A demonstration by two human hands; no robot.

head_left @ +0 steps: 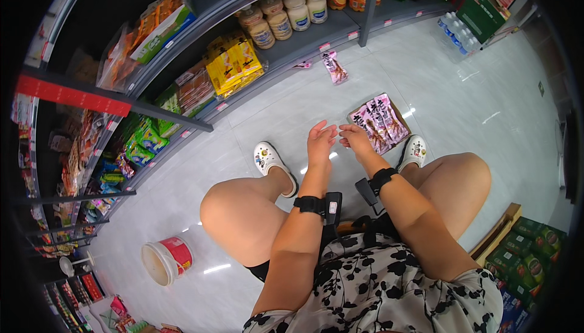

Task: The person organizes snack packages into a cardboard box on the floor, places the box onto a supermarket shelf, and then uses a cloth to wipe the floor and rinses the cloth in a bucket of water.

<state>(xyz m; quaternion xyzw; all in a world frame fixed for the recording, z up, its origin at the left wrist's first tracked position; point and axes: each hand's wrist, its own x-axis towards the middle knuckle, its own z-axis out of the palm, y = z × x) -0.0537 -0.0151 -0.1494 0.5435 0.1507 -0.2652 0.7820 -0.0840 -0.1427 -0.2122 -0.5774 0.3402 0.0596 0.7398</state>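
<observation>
My left hand [320,143] and my right hand [357,140] hover close together above the floor, fingertips almost meeting. Both are empty, with fingers slightly bent and apart. Just beyond my right hand lies a shallow cardboard box [407,125] holding several pink snack packets [381,116] in a row. Another pink packet [335,67] rests on the tiles near the shelf. Part of a further pink packet [302,65] shows at the shelf's foot, its rest hidden underneath.
Shelving [337,27] curves along the left and far side, stocked with bottles [299,9] and yellow snack packs [233,66]. A white bucket [166,260] lies on the floor to the left. Bottled water [458,34] stands far right; green cartons [524,251] are stacked near right.
</observation>
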